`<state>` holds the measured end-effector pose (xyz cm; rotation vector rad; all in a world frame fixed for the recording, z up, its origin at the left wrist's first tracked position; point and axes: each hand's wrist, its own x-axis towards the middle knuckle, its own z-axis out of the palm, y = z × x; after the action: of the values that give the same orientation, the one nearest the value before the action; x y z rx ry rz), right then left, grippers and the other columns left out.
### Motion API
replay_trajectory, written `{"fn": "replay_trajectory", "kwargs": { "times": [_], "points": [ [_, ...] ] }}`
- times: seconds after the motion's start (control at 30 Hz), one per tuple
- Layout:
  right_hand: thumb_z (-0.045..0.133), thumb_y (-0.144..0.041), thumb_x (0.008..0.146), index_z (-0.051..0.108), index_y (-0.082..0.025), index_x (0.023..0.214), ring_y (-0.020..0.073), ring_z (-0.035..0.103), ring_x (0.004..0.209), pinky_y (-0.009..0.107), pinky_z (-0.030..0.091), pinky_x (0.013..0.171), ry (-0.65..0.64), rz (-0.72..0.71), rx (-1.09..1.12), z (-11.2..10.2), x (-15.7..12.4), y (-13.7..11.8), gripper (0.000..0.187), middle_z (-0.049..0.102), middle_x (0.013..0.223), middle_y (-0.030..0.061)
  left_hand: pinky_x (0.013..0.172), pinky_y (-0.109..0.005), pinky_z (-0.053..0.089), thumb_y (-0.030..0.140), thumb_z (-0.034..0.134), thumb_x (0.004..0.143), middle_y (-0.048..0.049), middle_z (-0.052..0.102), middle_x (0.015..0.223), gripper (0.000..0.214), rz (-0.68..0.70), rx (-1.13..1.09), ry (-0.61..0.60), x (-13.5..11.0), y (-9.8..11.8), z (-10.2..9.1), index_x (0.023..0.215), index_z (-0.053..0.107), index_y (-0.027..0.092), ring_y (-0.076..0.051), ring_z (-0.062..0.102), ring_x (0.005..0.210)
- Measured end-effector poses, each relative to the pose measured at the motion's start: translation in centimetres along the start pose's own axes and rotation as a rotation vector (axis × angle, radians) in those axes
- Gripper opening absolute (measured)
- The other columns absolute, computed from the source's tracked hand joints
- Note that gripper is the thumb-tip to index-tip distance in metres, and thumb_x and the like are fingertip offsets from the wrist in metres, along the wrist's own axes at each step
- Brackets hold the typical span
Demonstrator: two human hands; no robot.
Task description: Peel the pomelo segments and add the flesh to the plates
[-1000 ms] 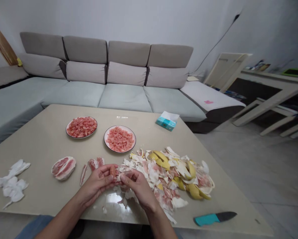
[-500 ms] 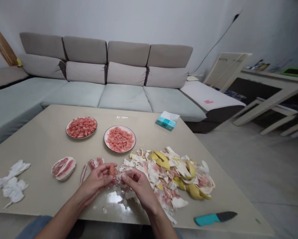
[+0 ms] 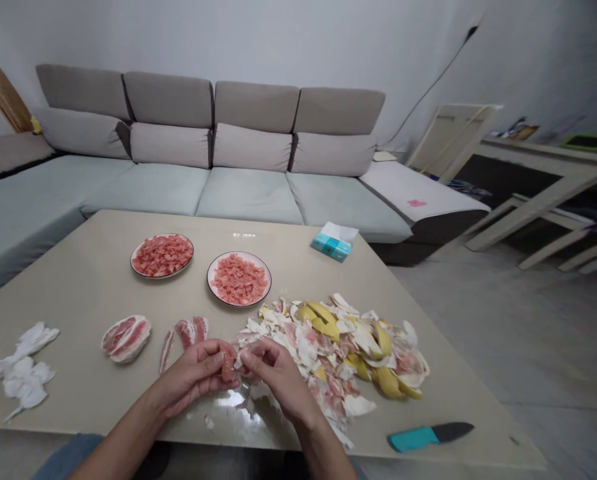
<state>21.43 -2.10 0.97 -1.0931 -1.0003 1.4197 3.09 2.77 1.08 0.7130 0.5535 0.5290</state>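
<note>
Over table [image 3: 78, 287]: left hand [image 3: 194, 375] grips pulp [image 3: 228, 365], axis near-vertical in view; right hand [image 3: 274, 375], scrap [image 3: 238, 361].

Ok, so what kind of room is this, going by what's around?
Most likely a living room in a home: a long cushioned sofa stands behind a low table with a tissue box on it.

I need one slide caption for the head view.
Two bare hands with a pink fruit segment, beside a heap of peel and pith.
</note>
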Motion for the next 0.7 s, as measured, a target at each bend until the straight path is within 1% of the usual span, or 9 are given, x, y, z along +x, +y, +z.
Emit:
{"fn": "replay_trajectory", "kwargs": {
  "times": [0.17, 0.23, 0.33, 0.4, 0.47, 0.57, 0.67, 0.7],
  "points": [
    [0.07, -0.048, 0.078, 0.061, -0.017, 0.072, 0.0113, 0.051, 0.061, 0.022, 0.039, 0.059, 0.01, -0.025, -0.017, 0.4, -0.2, -0.5, 0.033, 0.057, 0.065, -0.0017, 0.085, -0.034, 0.051, 0.028, 0.068, 0.082, -0.0055, 0.063, 0.078, 0.016, 0.033, 0.062, 0.017, 0.0, -0.1, 0.1, 0.085, 0.065, 0.012, -0.015, 0.063, 0.078],
    [0.07, -0.049, 0.077, 0.059, -0.017, 0.07, 0.0112, 0.049, 0.059, 0.023, 0.038, 0.058, 0.018, -0.025, -0.037, 0.6, -0.2, -0.4, 0.034, 0.055, 0.063, -0.0022, 0.082, -0.032, 0.052, 0.029, 0.069, 0.082, -0.0056, 0.063, 0.078, 0.017, 0.038, 0.069, 0.022, 0.1, -0.2, 0.1, 0.083, 0.065, 0.012, -0.015, 0.063, 0.076],
    [0.068, -0.049, 0.079, 0.058, -0.017, 0.07, 0.0108, 0.046, 0.058, 0.023, 0.037, 0.057, 0.022, -0.024, -0.019, 0.6, -0.2, -0.2, 0.035, 0.052, 0.062, -0.0027, 0.081, -0.032, 0.054, 0.03, 0.069, 0.081, -0.0039, 0.059, 0.074, 0.019, 0.031, 0.061, 0.024, 0.1, -0.1, 0.2, 0.079, 0.064, 0.011, -0.012, 0.059, 0.071],
    [0.064, -0.049, 0.082, 0.056, -0.017, 0.07, 0.0104, 0.045, 0.057, 0.022, 0.036, 0.056, 0.053, -0.033, 0.018, 0.1, -0.1, -0.4, 0.035, 0.051, 0.062, -0.0029, 0.078, -0.031, 0.054, 0.031, 0.068, 0.082, -0.0025, 0.056, 0.072, 0.021, 0.032, 0.05, 0.025, 0.0, 0.2, 0.3, 0.076, 0.063, 0.011, -0.01, 0.057, 0.068],
    [0.061, -0.048, 0.085, 0.054, -0.018, 0.069, 0.0108, 0.045, 0.058, 0.022, 0.036, 0.057, 0.118, -0.073, 0.005, -0.6, 0.0, -0.8, 0.034, 0.05, 0.062, -0.003, 0.076, -0.029, 0.055, 0.031, 0.068, 0.082, -0.0019, 0.054, 0.072, 0.023, 0.05, 0.042, 0.033, 0.0, 0.4, 0.3, 0.074, 0.062, 0.011, -0.009, 0.055, 0.067],
    [0.062, -0.041, 0.084, 0.058, -0.018, 0.07, 0.0131, 0.049, 0.063, 0.024, 0.039, 0.061, 0.205, -0.149, -0.187, -1.8, 0.1, -1.4, 0.027, 0.052, 0.065, -0.0017, 0.079, -0.029, 0.054, 0.029, 0.066, 0.084, -0.002, 0.055, 0.075, 0.019, 0.087, 0.041, 0.055, 0.0, 0.6, 0.1, 0.078, 0.064, 0.011, -0.009, 0.055, 0.071],
    [0.06, -0.028, 0.084, 0.067, -0.019, 0.081, 0.0185, 0.057, 0.081, 0.029, 0.044, 0.072, 0.211, -0.217, -0.453, -2.5, 0.2, -1.3, 0.012, 0.063, 0.084, 0.0037, 0.078, -0.029, 0.053, 0.03, 0.066, 0.084, -0.0033, 0.058, 0.079, 0.018, 0.098, 0.055, 0.085, 0.0, 0.5, -0.1, 0.088, 0.066, 0.012, -0.011, 0.057, 0.075],
    [0.058, -0.024, 0.084, 0.069, -0.02, 0.086, 0.0202, 0.058, 0.088, 0.031, 0.045, 0.078, 0.212, -0.246, -0.535, -2.6, 0.2, -1.0, 0.012, 0.064, 0.092, 0.0051, 0.076, -0.028, 0.053, 0.03, 0.067, 0.083, -0.0036, 0.059, 0.079, 0.019, 0.099, 0.058, 0.097, 0.1, 0.4, -0.2, 0.09, 0.066, 0.013, -0.011, 0.057, 0.074]
  ]
}}
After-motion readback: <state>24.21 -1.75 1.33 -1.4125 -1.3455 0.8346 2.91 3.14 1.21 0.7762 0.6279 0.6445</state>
